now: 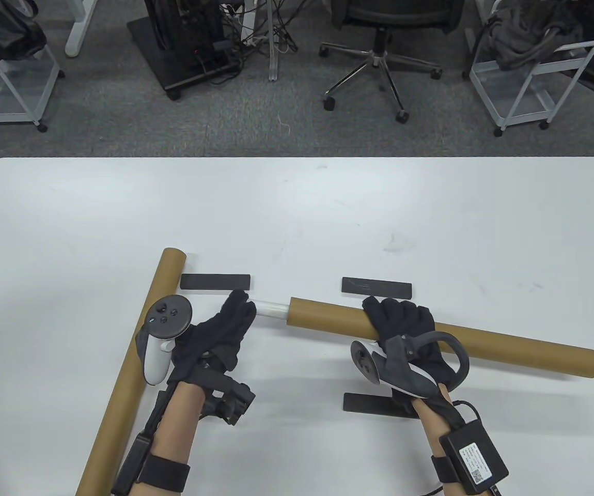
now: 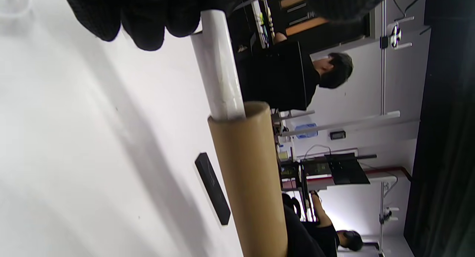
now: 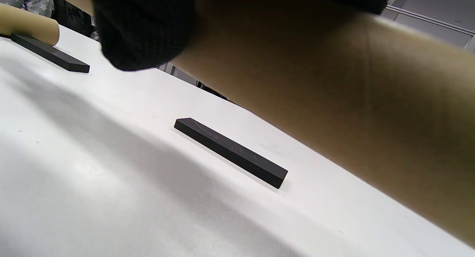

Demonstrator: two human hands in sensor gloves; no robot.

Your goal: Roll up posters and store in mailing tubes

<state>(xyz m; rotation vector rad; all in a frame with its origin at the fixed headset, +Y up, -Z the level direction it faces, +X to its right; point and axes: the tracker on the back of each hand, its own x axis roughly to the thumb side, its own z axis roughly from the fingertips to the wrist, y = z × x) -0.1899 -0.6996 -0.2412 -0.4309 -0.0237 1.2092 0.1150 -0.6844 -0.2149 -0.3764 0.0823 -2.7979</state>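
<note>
Rolled poster [image 1: 272, 309]: mostly inside mailing tube [image 1: 509, 347]; left hand [image 1: 224, 330] fingers grip its end, right hand [image 1: 405, 330] grips tube; second tube [image 1: 137, 356] unfilled.

Gloved fingers [image 3: 144, 30] curled over brown mailing tube [image 3: 334, 86], black bar [image 3: 230, 151] on white table [image 3: 92, 182]

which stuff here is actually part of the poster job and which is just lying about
In the job:
- rolled white poster, held by left hand
- mailing tube, held by right hand

Lying about:
- second tube
- three black bars
</note>
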